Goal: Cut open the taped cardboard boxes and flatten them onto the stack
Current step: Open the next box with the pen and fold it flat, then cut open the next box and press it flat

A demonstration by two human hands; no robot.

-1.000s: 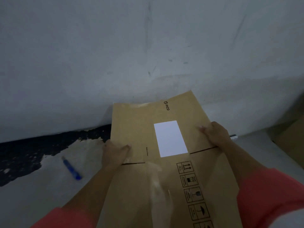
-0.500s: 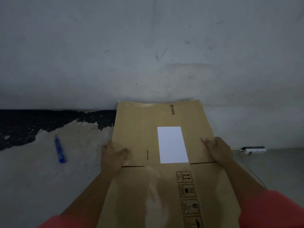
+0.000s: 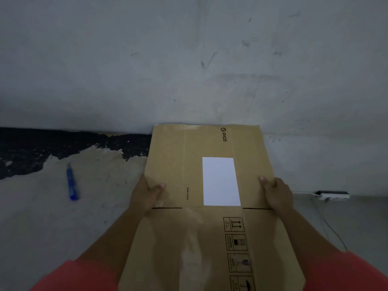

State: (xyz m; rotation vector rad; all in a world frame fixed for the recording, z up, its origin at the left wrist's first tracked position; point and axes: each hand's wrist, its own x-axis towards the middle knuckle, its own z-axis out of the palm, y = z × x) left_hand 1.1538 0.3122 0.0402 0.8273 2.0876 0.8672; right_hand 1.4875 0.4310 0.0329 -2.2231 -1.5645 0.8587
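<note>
While the flat box (image 3: 178, 164) lies with its far edge at the wall (image 3: 189, 59), left hand (image 3: 144, 196) and right hand (image 3: 277, 194) clamp its side edges — probably the best hold, since light, stiff card buckles at creases.

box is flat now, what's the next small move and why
Probably lower the flattened cardboard box to the floor and let go: it is folded flat, the left hand and right hand grip its side edges, its far edge sits near the wall, and the blue cutter lies aside.
</note>
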